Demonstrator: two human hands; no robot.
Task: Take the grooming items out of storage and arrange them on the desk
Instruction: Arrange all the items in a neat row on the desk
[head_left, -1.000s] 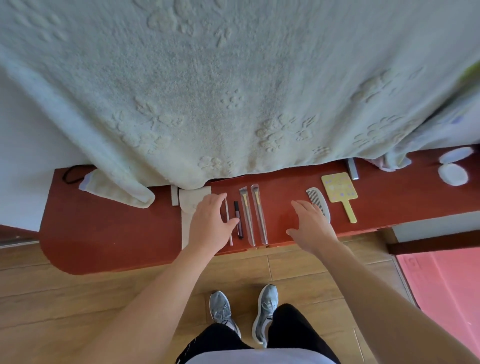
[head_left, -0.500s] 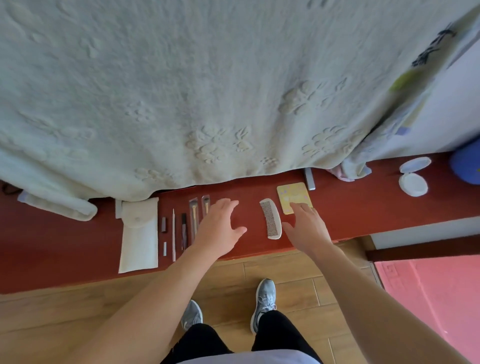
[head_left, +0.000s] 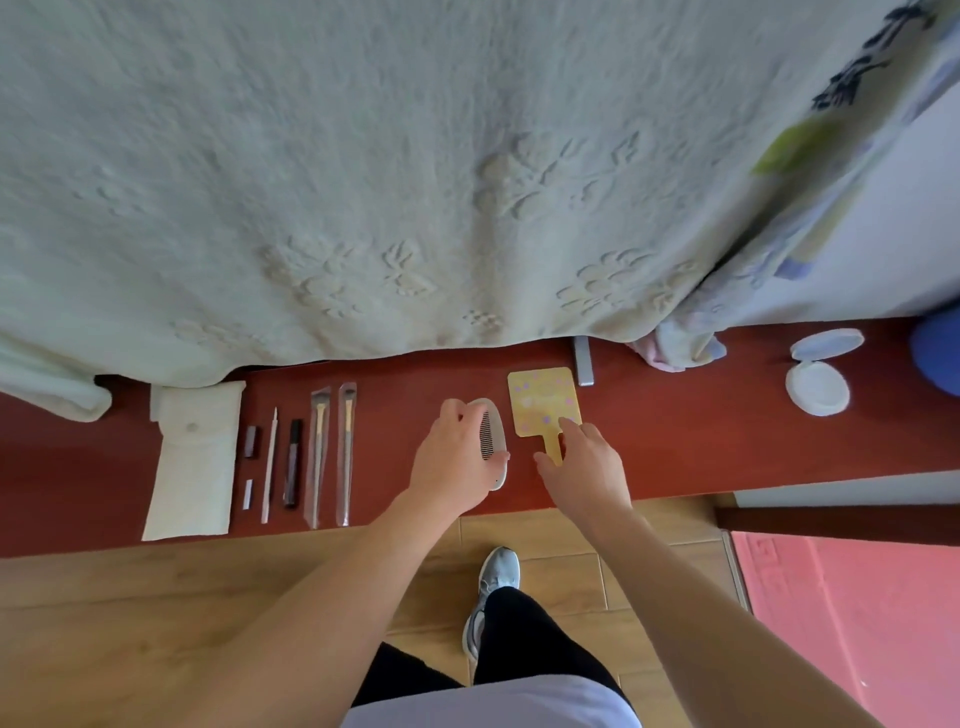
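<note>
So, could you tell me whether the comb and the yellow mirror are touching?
Apart. The head view shows a strip of red desk between the comb and the mirror, while the left hand grips the comb.

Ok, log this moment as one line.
left hand: on white plastic comb | right hand: on yellow paddle mirror's handle | red desk

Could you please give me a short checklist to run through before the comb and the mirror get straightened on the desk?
1. Left hand on the comb: ok, fingers around it.
2. Right hand on the yellow mirror handle: ok, fingertips touching.
3. Comb and mirror apart: ok.
4. Brushes lined up beside the white pouch: ok.
5. Blanket clear of the desk items: ok.
6. Comb lifted or flat: cannot tell.
</note>
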